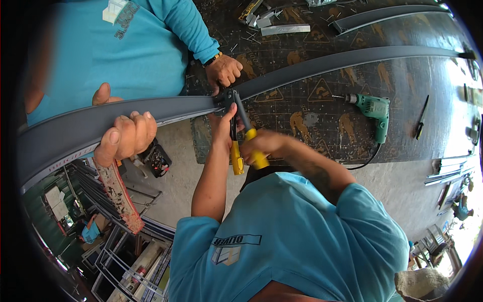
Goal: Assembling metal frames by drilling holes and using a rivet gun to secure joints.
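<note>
My left hand is wrapped round the upper part of a hand riveter with a black head and yellow grips, thumb up along its side. The other yellow grip is in my right hand, slightly blurred. The riveter's head sits against the join of two long grey metal profiles, one running left and one running right across the table. A co-worker's fist rests at the join's far side. Their other hand grips the left profile.
On the dark, marked worktable lie a green power drill, a thin black-handled tool, a metal offcut, another grey profile and scattered small pins. Below the left profile are a red worn beam, a parts bin and metal frames.
</note>
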Available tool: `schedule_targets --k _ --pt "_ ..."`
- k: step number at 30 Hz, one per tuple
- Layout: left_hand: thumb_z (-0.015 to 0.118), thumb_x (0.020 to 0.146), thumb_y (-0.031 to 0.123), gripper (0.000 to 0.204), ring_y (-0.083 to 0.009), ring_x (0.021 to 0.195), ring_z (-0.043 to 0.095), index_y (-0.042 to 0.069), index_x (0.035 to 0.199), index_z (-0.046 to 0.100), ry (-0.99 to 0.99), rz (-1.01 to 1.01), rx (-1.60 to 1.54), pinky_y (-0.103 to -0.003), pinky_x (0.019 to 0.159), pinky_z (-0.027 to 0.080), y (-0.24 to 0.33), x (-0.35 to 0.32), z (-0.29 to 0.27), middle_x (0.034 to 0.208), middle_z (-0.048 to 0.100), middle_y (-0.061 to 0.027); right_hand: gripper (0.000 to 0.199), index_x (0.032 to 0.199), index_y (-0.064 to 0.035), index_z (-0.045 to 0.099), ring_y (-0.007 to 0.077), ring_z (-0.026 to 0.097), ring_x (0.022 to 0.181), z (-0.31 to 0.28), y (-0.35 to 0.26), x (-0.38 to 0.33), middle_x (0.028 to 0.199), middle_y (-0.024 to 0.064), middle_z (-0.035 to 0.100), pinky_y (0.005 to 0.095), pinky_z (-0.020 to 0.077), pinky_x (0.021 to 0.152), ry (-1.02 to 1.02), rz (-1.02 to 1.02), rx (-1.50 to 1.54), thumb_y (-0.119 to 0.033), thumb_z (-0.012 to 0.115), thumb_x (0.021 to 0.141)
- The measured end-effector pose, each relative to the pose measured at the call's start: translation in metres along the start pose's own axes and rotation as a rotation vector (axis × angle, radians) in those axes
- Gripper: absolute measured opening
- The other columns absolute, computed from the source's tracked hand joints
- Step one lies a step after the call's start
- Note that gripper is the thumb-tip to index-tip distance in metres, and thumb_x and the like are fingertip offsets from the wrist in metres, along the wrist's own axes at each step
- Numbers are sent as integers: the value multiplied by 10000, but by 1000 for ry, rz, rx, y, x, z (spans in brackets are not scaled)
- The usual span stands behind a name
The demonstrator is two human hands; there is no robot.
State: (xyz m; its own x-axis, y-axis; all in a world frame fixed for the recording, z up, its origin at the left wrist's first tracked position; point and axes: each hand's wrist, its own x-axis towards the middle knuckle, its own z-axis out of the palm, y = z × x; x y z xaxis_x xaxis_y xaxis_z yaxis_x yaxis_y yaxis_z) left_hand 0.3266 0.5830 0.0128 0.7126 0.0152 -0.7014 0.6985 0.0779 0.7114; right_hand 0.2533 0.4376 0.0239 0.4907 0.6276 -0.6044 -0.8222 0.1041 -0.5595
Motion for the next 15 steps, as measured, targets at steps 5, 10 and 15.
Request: schedule_targets --k 5,10,15 --pt "795 769 168 712 -197 596 617 165 1291 311 14 19 -17 -300 539 544 0 3 5 813 607 -92 443 1142 15 598 255 663 859 -7 26 -5 1000 150 671 326 524 689 4 47 377 -304 570 835" --pt "793 763 151 747 -213 558 618 123 1304 279 33 35 -21 -316 487 536 -1 11 7 780 603 -123 340 1080 -16 605 270 646 760 63 64 64 848 145 657 364 516 706 128 -103 781 -170 587 778" --pt "778 796 221 482 -190 568 634 107 1144 466 23 -28 39 -307 508 558 0 13 -4 738 625 -104 319 989 40 635 240 667 776 26 -1 10 853 152 669 324 529 657 69 55 144 -229 616 818"
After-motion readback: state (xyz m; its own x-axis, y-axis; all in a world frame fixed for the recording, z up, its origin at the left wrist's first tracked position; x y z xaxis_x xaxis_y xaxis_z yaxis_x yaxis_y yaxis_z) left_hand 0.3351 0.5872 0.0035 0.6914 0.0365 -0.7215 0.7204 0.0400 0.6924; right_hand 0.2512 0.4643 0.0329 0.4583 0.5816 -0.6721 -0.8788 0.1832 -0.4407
